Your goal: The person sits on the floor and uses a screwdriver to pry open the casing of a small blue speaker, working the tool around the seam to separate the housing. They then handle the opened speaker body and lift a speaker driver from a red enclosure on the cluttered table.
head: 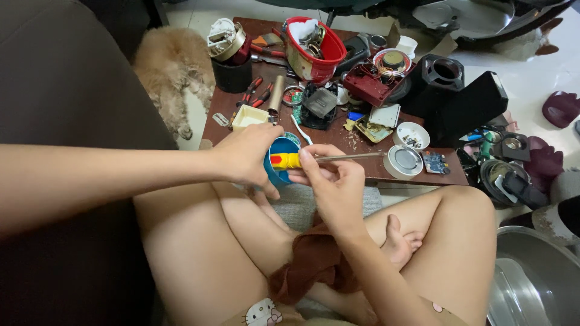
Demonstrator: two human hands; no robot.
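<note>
Screwdriver [314, 159] with yellow-and-red handle held level over near table edge [417, 177], shaft pointing right toward round white tin [404, 161]; right hand [334, 181] pinching handle between thumb and fingers, left hand [249, 156] wrapped around blue cup [279, 158], handle end just at cup mouth

Risks, as judged:
- tip near tin and small circuit board [435, 162]; a push right likely to knock either off the edge
- cup gripped from the side above lap; a slip would likely drop it onto bare legs or brown cloth [314, 262]
- white dish [413, 135] of small parts close behind tin, easily tipped by a sweeping shaft

Room:
- table crowded: red bowl [315, 49], black speaker box [462, 99], pliers [254, 92], loose parts; hardly any bare top except a strip near front edge
- sofa arm [60, 90] tight on left, little elbow room there
- dog [172, 69] lying beside table's left end, well apart from hands
- open space mainly above lap, between knees and table edge
</note>
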